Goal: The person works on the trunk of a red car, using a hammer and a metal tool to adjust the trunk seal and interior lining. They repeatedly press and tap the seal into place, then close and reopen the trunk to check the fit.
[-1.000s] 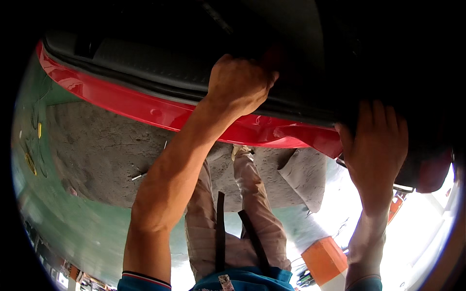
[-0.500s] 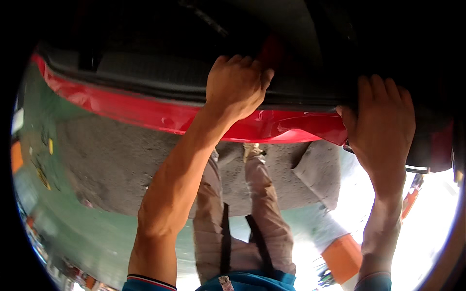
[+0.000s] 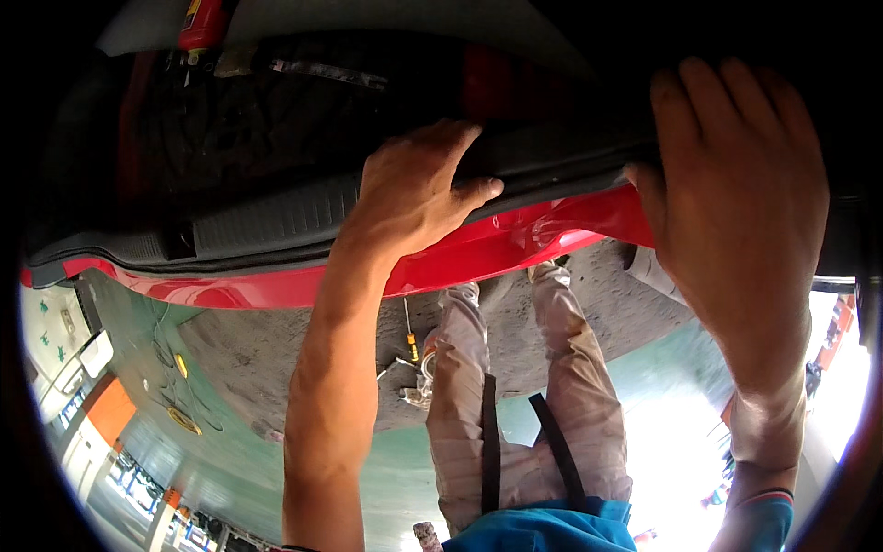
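Black plastic sill trim [image 3: 276,221] runs along the rear edge of a vehicle's luggage space, with a creased red body panel [image 3: 414,269] just below it. My left hand [image 3: 405,189] rests on the trim near its middle, thumb apart from the forefinger; its other fingers are mostly hidden. Farther right, my right hand [image 3: 740,175] lies over the end of the same edge, fingers stretched and slightly spread, thumb by the red panel. Neither hand shows anything held. Deep shadow hides what lies beneath the right fingertips.
Inside the dark luggage space are a red fire extinguisher [image 3: 200,26] and a pale strip [image 3: 329,74]. A grey mat [image 3: 248,359] covers the floor below. On it lies a yellow-handled screwdriver [image 3: 412,346] near my feet. A yellow cable coil [image 3: 184,420] is at left.
The view has swung, showing more of the luggage space and the floor at left. My left hand has loosened from a closed grip on the trim; my right hand stays at the edge.
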A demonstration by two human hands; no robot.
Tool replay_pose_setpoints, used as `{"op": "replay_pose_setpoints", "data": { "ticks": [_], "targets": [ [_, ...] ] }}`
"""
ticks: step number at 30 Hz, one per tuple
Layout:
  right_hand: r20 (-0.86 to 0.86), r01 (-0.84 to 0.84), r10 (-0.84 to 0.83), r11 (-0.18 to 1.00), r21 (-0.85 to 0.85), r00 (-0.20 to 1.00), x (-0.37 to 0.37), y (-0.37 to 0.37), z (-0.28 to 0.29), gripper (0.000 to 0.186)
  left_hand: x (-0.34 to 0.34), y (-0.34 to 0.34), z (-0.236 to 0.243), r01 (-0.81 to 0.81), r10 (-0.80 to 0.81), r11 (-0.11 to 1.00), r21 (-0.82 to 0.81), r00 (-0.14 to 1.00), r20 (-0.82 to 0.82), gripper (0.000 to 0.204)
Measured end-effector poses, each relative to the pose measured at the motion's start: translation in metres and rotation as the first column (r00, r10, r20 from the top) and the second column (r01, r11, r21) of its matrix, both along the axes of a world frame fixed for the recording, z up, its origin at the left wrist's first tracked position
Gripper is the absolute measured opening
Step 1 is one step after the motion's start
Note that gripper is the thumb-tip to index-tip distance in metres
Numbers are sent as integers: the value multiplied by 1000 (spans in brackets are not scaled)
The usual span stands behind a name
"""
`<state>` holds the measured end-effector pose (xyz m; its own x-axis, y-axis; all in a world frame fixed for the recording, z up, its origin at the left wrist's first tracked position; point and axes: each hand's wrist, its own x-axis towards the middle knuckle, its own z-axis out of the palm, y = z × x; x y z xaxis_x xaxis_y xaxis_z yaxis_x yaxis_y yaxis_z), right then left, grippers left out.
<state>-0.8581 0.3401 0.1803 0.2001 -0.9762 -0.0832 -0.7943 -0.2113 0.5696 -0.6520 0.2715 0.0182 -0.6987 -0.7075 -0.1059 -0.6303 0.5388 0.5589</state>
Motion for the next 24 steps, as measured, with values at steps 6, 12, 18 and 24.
{"op": "replay_pose_setpoints", "data": {
  "ticks": [6, 12, 18, 24],
  "targets": [
    [42, 42, -44, 998, 38, 998, -1, -2, 8, 55, -7, 7, 1, -1, -1, 998, -63, 1000, -26, 61],
    [25, 82, -84, 995, 48, 996, -5, -1, 8, 55, -12, 11, 6, 17, -17, 1000, -8, 1000, -6, 68],
    [85, 58, -65, 996, 74, 994, -7, -8, 11, 50, -22, 20, 14, -117, 117, 993, -6, 984, 131, 63],
    [7, 51, -51, 998, 37, 999, -3, -1, 9, 46, 0, -10, 31, -141, 139, 990, 15, 987, 86, 71]
  ]
}}
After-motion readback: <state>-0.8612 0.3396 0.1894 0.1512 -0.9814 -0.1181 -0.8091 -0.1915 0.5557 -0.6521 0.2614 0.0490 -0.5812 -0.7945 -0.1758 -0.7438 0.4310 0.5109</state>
